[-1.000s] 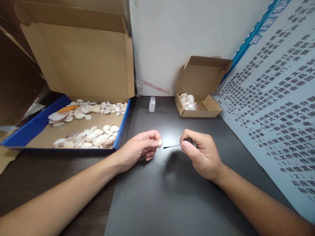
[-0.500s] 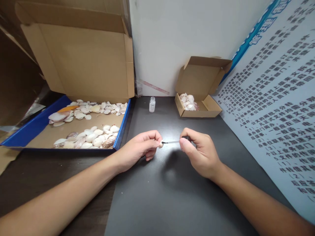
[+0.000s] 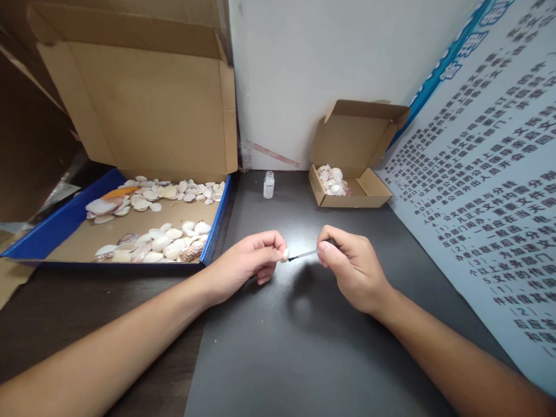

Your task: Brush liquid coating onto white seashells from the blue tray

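Note:
Between the thumb and fingers of my left hand (image 3: 256, 258) is a small pale shell (image 3: 285, 255), its outer edge poking out past the fingertips. My right hand (image 3: 347, 260) pinches the dark end of a thin brush (image 3: 304, 255). The brush points left, and its black tip lies close to the lower right edge of the shell; I cannot tell if they touch. Both hands are above the dark grey tabletop (image 3: 278, 359). Beyond them stands a small uncapped glass bottle (image 3: 269, 186) with a printed label.
At left, an open blue-sided cardboard box (image 3: 78, 240) holds many shells (image 3: 174, 240) in two groups. A smaller open cardboard box (image 3: 356, 202) with white shells (image 3: 333, 180) stands at the back right. A printed board (image 3: 478, 202) leans along the right, before a white wall (image 3: 295, 75).
The brush tip has moved slightly down and right, from the shell's face to beside its lower edge. The shell is turned a little in my left fingers.

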